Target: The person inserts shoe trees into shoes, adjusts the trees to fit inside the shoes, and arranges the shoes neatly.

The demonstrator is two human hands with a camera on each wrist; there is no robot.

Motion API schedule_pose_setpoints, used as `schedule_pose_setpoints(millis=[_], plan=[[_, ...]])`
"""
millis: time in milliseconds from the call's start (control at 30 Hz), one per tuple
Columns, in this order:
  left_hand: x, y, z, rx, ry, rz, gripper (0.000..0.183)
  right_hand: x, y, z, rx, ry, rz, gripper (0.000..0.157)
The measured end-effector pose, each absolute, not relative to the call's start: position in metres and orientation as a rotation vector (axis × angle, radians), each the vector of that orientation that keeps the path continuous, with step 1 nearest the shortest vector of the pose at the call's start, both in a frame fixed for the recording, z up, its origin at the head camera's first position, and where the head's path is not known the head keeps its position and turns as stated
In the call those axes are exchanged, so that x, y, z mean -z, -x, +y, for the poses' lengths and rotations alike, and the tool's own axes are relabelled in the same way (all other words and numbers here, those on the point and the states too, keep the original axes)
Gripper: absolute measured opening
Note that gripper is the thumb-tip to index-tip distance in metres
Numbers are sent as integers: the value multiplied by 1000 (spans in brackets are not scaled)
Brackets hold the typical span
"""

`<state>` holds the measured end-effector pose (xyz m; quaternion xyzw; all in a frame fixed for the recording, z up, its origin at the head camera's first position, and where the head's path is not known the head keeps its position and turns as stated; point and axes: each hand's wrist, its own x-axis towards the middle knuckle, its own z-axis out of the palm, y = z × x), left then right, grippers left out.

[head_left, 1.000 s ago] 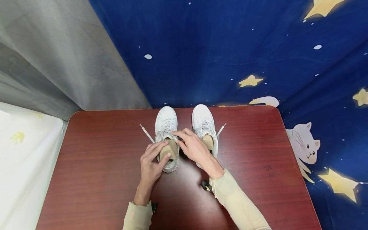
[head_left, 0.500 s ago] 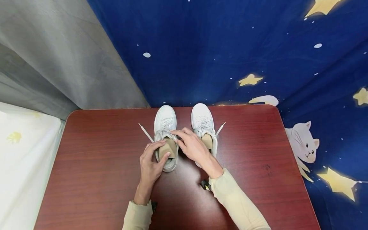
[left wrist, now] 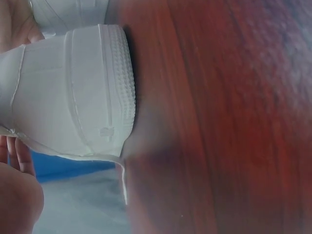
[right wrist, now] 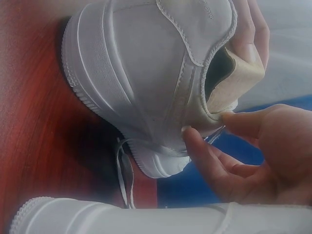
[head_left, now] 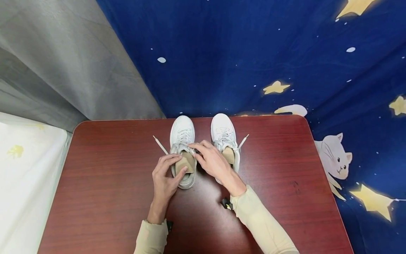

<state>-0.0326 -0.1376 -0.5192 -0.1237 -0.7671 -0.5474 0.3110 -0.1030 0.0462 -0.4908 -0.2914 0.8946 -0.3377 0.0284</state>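
Observation:
A white lace-up sneaker (head_left: pixel 182 128), the left of a pair, stands toe-away on the table. A tan flap (head_left: pixel 187 162), looking like its tongue, stands up from the opening. My left hand (head_left: pixel 163 180) holds this flap between thumb and fingers. In the right wrist view, left fingertips touch the flap's upper edge. My right hand (head_left: pixel 214 160) reaches across from the right and pinches the sneaker's collar near the laces (head_left: pixel 183 145). In that wrist view, thumb and forefinger meet the collar (right wrist: pixel 209 114). The left wrist view shows the sneaker's outer side (left wrist: pixel 63 92).
Beside it stands the second white sneaker (head_left: pixel 223 127), partly under my right hand. A loose lace end (head_left: pixel 160 144) sticks out left, another lace end (head_left: pixel 243 141) right. A brown wooden table (head_left: pixel 104 183) carries both. A blue starry curtain (head_left: pixel 222 60) hangs behind.
My left hand shifts slightly left, its fingers lower on the flap's left side. The right hand keeps its place at the collar. The sneakers barely move in view.

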Motion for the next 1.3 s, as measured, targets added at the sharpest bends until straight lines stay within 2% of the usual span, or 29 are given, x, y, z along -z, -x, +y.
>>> schedule_pose_setpoints(millis=[133, 500, 1300], plan=[[501, 29, -135, 1434, 324, -2018, 39, 492, 103, 46, 1036, 904, 2772, 35], [534, 33, -146, 1336, 281, -2103, 42, 491, 102, 47, 1035, 891, 2772, 34], [535, 37, -148, 1224, 262, -2183, 37, 494, 103, 47, 1037, 891, 2762, 35]])
